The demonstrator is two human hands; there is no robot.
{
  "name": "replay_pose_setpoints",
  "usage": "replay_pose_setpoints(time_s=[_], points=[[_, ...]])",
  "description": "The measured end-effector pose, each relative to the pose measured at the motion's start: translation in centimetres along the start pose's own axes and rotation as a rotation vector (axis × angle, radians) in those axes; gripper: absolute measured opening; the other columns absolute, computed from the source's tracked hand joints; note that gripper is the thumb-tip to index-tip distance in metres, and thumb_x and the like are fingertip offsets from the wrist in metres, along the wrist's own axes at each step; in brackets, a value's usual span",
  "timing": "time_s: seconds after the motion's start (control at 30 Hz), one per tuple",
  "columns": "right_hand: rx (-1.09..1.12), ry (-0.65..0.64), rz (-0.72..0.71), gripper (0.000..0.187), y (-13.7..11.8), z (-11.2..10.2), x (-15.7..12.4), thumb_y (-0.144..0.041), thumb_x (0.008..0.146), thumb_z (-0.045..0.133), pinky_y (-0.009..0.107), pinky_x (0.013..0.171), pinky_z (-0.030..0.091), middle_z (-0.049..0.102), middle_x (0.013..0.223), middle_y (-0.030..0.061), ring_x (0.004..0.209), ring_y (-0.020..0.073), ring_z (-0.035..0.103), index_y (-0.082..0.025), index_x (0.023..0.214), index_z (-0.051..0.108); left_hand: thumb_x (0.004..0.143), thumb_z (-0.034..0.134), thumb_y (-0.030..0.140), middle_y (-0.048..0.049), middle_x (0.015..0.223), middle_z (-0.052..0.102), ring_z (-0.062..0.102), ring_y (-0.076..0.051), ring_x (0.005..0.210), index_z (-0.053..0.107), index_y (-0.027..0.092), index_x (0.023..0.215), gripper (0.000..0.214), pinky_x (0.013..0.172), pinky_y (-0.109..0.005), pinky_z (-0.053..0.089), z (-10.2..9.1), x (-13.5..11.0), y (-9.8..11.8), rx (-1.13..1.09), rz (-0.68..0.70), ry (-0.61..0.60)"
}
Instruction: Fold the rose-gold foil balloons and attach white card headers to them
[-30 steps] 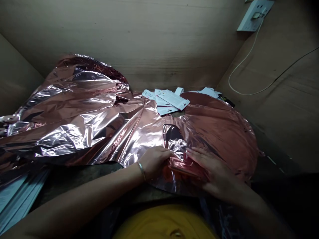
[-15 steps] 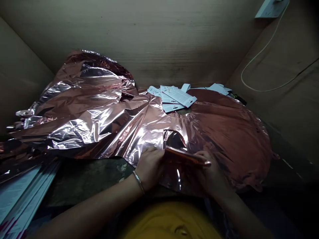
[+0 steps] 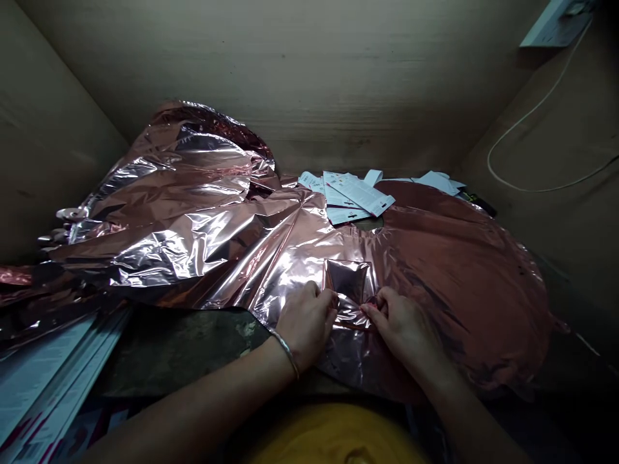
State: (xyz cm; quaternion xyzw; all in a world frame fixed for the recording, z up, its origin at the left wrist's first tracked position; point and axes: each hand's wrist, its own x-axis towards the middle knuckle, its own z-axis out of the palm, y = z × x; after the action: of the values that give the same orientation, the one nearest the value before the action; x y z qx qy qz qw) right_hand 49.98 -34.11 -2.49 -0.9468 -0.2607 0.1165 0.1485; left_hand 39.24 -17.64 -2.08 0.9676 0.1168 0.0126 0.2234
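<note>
A small, shiny, rose-copper foil square is seen between the two bare hands, flat on top of a big, crinkled, rose-copper foil sheet. The near part of the square is set right between the fingertips, and its far part is spread out just past them, away from the body. The left side of the square is pinched by the left hand, with the thumb and first finger kept close together and the other fingers curled in. The near right corner is pinched by the right hand, with the thumb and first finger brought close together too. How tight each pinch is cannot be told. The bottom edge of the square is made bright by light and creased between the hands. A thin, round, silver bangle is worn on the left wrist. Behind the square, some flat, white paper cards with print are piled up, well apart from the fingers. A big, bumpy heap of rose-copper foil is seen to the left of the cards. Under the foil, a dark, worn table top is shown, and at its left side more long, white printed papers are stacked.
</note>
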Motion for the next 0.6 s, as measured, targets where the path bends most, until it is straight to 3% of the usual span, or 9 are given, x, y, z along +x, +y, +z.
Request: replay_pose_setpoints(time_s=[0.13,0.2,0.3,0.4,0.5,0.6], points=[[-0.033,0.083,-0.033,0.020,-0.4,0.3,-0.5,-0.037,0.085,0.062,0.031,0.066,0.035,0.062,0.084,0.0053,0.080,0.0239,0.057,-0.020,0.091,0.052,0.081,0.063,0.028,-0.0081,0.105,0.062,0.061,-0.024,0.091,0.062,0.019,0.099,0.021,0.075,-0.031,0.045,-2.2,1.2,-1.4,-0.033,-0.118,-0.141],[-0.015,0.136,-0.043,0.022,-0.3,0.7,-0.7,-0.035,0.084,0.064,0.032,0.070,0.037,0.062,0.089,0.0062,0.086,0.0251,0.057,-0.020,0.093,0.052,0.081,0.063,0.029,-0.0067,0.100,0.066,0.063,-0.022,0.091,0.060,0.018,0.108,0.030,0.074,-0.029,0.046,-3.4,2.5,-1.9,-0.113,-0.216,-0.208],[0.013,0.166,-0.047,0.020,-0.1,1.1,-0.7,-0.034,0.084,0.064,0.034,0.073,0.039,0.061,0.089,0.0061,0.087,0.0256,0.057,-0.020,0.092,0.051,0.080,0.064,0.046,-0.0065,0.096,0.071,0.066,-0.021,0.086,0.054,0.013,0.123,0.055,0.069,-0.025,0.048,-4.4,4.5,-1.5,-0.177,-0.308,-0.258],[0.006,0.174,-0.066,0.020,0.2,1.3,-0.6,-0.035,0.085,0.063,0.035,0.073,0.040,0.060,0.088,0.0059,0.086,0.0257,0.057,-0.020,0.090,0.050,0.070,0.070,0.058,-0.0096,0.091,0.072,0.067,-0.024,0.082,0.066,0.011,0.105,0.059,0.065,-0.026,0.048,-4.3,6.2,-0.4,-0.174,-0.365,-0.302],[-0.004,0.191,-0.096,0.020,0.4,1.5,-0.6,-0.035,0.086,0.062,0.036,0.075,0.042,0.060,0.089,0.0068,0.087,0.0264,0.057,-0.020,0.089,0.049,0.074,0.068,0.054,-0.0106,0.079,0.071,0.067,-0.025,0.074,0.071,0.010,0.083,0.044,0.059,-0.028,0.046,-3.4,7.0,0.4,-0.145,-0.436,-0.322],[0.004,0.198,-0.097,0.022,0.5,1.9,-0.8,-0.037,0.086,0.061,0.038,0.078,0.044,0.061,0.094,0.0103,0.090,0.0279,0.058,-0.018,0.093,0.051,0.076,0.068,0.044,-0.0103,0.077,0.070,0.066,-0.024,0.070,0.071,0.010,0.083,0.035,0.057,-0.027,0.045,-2.6,6.9,0.7,-0.131,-0.445,-0.318]])
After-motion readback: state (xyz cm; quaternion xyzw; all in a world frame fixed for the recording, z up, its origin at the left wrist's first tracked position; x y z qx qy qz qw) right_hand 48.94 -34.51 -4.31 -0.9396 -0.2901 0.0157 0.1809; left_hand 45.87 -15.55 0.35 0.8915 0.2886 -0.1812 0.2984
